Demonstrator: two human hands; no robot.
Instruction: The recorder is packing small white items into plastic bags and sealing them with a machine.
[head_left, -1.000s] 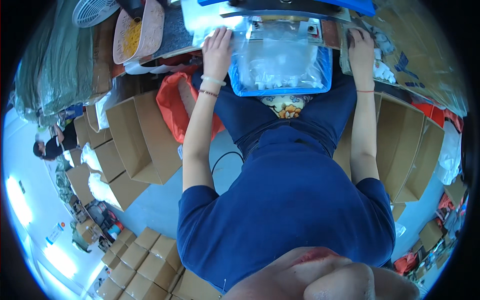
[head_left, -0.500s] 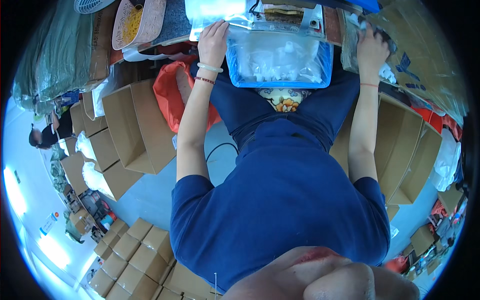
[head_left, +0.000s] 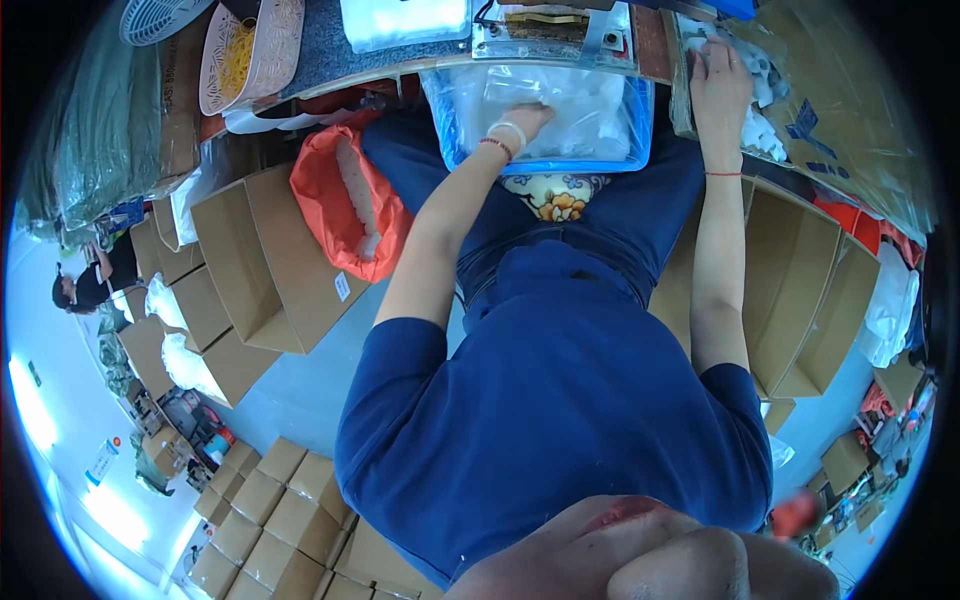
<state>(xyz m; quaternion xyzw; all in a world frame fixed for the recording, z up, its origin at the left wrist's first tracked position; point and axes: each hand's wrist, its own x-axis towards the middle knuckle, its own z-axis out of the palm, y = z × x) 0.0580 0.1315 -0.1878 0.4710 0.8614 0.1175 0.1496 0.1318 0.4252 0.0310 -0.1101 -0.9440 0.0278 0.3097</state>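
Note:
My left hand (head_left: pixel 530 120) is over the blue tray (head_left: pixel 560 167) on my lap, its fingers bent together on a clear plastic bag (head_left: pixel 515 88). More filmy clear bags with white pieces in them fill the tray. Farther right, my right hand (head_left: pixel 718 88) reaches into an open cardboard box (head_left: pixel 682 108), fingers apart and bent down among loose white plastic parts (head_left: pixel 765 135). The fingertips are partly hidden there. Beyond the tray, a metal device (head_left: pixel 555 38) with a brownish strip sits at the bench edge. Left of it lies a stack of clear plastic bags (head_left: pixel 405 25).
A pink basket (head_left: pixel 212 65) of yellow rubber bands stands on the bench at left. An orange-red sack (head_left: pixel 310 190) and open cartons (head_left: pixel 290 240) flank my left leg; another carton (head_left: pixel 790 280) stands at right. Stacked cartons (head_left: pixel 290 520) are behind. Another person (head_left: pixel 90 285) is far left.
My left hand has moved from the plastic at the bench edge down and right into the tray. My right hand stays in the cardboard box, shifted slightly.

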